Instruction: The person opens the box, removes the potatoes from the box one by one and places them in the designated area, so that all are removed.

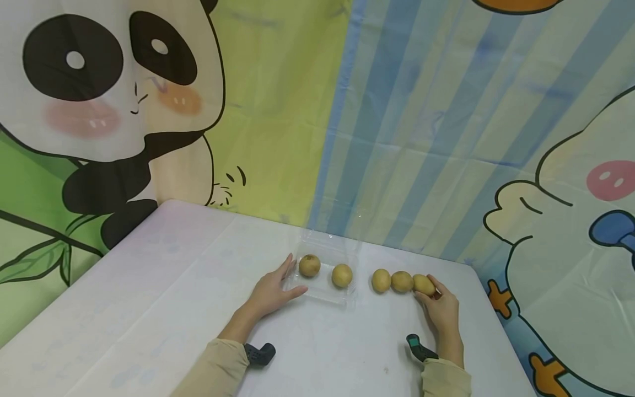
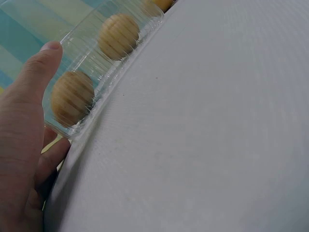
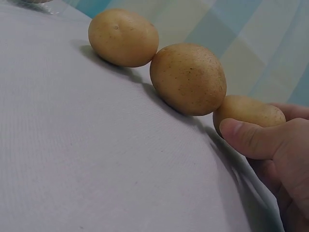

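- Kiwifruit (image 1: 424, 284) at the right end of the counter (image 1: 173, 309) row, pinched by the right hand (image 1: 443, 311).
- Left hand (image 1: 272, 290), fingers straight, steadies the clear tray (image 1: 322, 295).
- Likely step: loading the tray; next, lift it clear of its neighbour.

White table (image 1: 149, 309) against cartoon-printed backdrop (image 1: 397, 110).

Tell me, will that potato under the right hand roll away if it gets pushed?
Probably a little. The potato looks rounded and smooth, so a push could make it wobble or roll. It touches the next potato, which may bump along too. The right hand curls around it, so it likely stays put. It looks firm, not squishy.
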Available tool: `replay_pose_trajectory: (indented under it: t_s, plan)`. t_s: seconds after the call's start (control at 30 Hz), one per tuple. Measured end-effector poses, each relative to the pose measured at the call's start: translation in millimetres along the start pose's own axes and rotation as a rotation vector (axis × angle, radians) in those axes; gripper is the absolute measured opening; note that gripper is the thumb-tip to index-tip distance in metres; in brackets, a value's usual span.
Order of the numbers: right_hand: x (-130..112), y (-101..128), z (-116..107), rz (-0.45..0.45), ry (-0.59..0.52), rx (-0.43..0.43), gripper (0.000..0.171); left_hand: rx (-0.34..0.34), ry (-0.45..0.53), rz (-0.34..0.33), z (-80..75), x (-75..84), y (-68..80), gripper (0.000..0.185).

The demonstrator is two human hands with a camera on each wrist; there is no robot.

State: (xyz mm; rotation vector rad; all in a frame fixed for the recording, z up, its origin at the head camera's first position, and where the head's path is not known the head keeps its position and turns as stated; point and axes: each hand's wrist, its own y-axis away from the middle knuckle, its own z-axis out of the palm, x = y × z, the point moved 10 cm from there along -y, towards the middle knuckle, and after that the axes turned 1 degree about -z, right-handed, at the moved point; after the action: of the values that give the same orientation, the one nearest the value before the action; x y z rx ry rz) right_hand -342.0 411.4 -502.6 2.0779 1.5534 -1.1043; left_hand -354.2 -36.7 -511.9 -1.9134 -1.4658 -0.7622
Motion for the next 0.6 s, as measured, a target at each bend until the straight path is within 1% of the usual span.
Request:
replay_pose_trajectory:
  t_s: [0.23, 0.3, 0.37, 0.53, 0.6]
  plan:
    - [1, 2, 1, 0.003, 0.016, -0.02, 0.066, -0.003, 0.002, 0.008, 1.4, 0.7, 0.1, 0.096]
    - [1, 2, 1, 0.006, 0.018, -0.038, 0.067, -0.004, 0.001, 0.012, 1.7, 1.0, 0.1, 0.097]
    - [2, 4, 2, 0.019, 0.022, -0.074, 0.07, -0.005, -0.003, 0.014, 1.9, 1.3, -0.1, 0.098]
    - [11, 6, 3, 0.106, 0.037, -0.202, 0.079, -0.001, -0.004, 0.024, 1.0, 2.0, -0.2, 0.098]
    - [13, 7, 4, 0.127, 0.05, -0.243, 0.08, 0.004, 0.002, 0.029, 0.4, 2.0, -0.1, 0.097]
